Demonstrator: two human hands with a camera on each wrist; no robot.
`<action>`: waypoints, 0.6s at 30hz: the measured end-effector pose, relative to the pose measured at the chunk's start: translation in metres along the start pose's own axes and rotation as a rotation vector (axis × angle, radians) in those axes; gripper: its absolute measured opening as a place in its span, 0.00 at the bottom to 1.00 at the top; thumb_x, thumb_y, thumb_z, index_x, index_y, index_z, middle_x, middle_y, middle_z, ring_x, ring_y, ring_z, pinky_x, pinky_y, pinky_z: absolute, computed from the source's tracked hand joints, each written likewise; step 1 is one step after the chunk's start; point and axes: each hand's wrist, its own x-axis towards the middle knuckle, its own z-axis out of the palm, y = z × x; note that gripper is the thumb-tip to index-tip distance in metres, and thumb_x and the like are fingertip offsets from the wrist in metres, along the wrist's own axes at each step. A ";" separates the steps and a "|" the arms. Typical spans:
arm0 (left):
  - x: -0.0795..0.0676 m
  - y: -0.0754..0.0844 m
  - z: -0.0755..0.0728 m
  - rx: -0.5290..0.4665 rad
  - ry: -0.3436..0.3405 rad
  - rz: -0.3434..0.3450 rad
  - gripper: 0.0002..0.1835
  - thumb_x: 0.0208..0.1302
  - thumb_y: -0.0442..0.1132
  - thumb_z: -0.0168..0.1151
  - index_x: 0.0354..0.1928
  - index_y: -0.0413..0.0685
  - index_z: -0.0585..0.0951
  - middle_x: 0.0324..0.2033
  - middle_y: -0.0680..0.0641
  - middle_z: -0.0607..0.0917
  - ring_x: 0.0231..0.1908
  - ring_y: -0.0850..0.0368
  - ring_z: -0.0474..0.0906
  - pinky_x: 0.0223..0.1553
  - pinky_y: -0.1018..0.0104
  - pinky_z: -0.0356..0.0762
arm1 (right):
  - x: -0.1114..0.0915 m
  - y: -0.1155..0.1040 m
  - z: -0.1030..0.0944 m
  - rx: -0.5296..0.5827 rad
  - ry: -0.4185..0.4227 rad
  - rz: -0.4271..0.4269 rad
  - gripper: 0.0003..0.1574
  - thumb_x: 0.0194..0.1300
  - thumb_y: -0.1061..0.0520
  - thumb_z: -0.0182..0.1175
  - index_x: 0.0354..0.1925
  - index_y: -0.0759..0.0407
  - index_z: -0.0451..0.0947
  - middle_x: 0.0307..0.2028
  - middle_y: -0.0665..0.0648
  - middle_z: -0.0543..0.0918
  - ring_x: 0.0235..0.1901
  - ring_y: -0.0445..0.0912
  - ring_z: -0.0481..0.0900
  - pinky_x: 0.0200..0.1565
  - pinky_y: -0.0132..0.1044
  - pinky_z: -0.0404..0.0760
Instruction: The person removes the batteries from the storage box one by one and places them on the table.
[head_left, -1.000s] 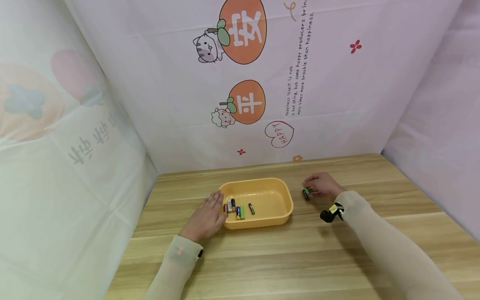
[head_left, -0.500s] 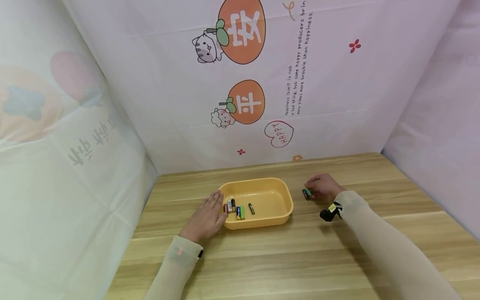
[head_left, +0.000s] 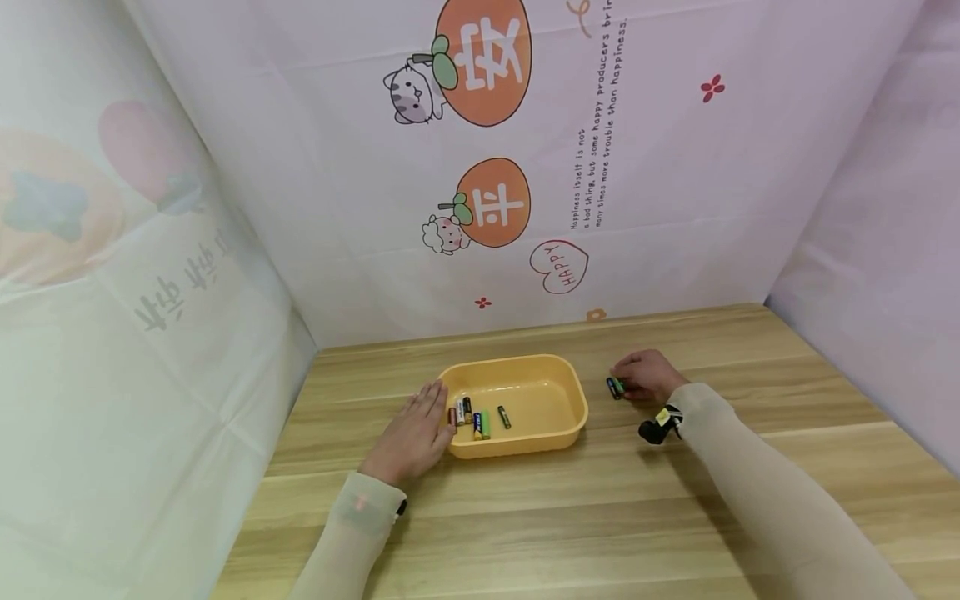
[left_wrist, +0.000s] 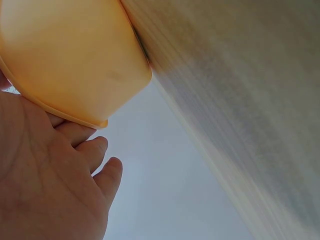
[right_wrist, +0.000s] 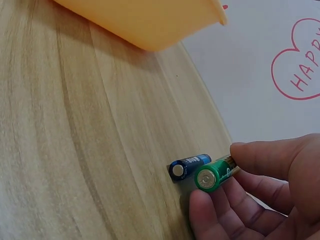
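A yellow plastic tub (head_left: 525, 447) stands on the table, and my left hand (head_left: 408, 433) rests against its left rim with the fingers straight. The left wrist view has this hand (left_wrist: 55, 170) touching the tub's rim (left_wrist: 75, 120). To the right of the tub, my right hand (head_left: 648, 375) pinches a green battery (right_wrist: 212, 176) between thumb and fingers. Right beside it, a dark blue battery (right_wrist: 191, 166) lies on the table; whether the two touch I cannot tell.
Inside the tub lie several batteries: a blue and yellow one (head_left: 477, 427), a light green one (head_left: 485, 425), a dark one (head_left: 504, 417) apart from the others, and more near the left wall. A printed white cloth (head_left: 360, 250) hangs behind the wooden table (head_left: 525, 517).
My right hand has shifted slightly to the right and nearer, and the green battery now lines up alongside the blue one. The left hand and the tub stay in place.
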 end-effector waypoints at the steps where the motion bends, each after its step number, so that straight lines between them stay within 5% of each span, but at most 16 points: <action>1: 0.000 0.000 0.000 0.002 -0.002 0.000 0.35 0.77 0.53 0.34 0.76 0.37 0.48 0.75 0.41 0.48 0.74 0.45 0.44 0.71 0.53 0.44 | 0.000 0.001 0.000 -0.004 0.007 0.002 0.21 0.69 0.60 0.58 0.53 0.74 0.70 0.38 0.59 0.82 0.32 0.44 0.81 0.34 0.37 0.84; 18: 0.001 0.001 0.000 -0.016 -0.017 -0.026 0.35 0.77 0.52 0.37 0.76 0.38 0.48 0.75 0.43 0.46 0.74 0.46 0.42 0.71 0.55 0.41 | -0.001 0.002 -0.001 -0.139 0.066 -0.019 0.19 0.65 0.61 0.61 0.50 0.75 0.75 0.42 0.62 0.82 0.35 0.46 0.80 0.37 0.40 0.84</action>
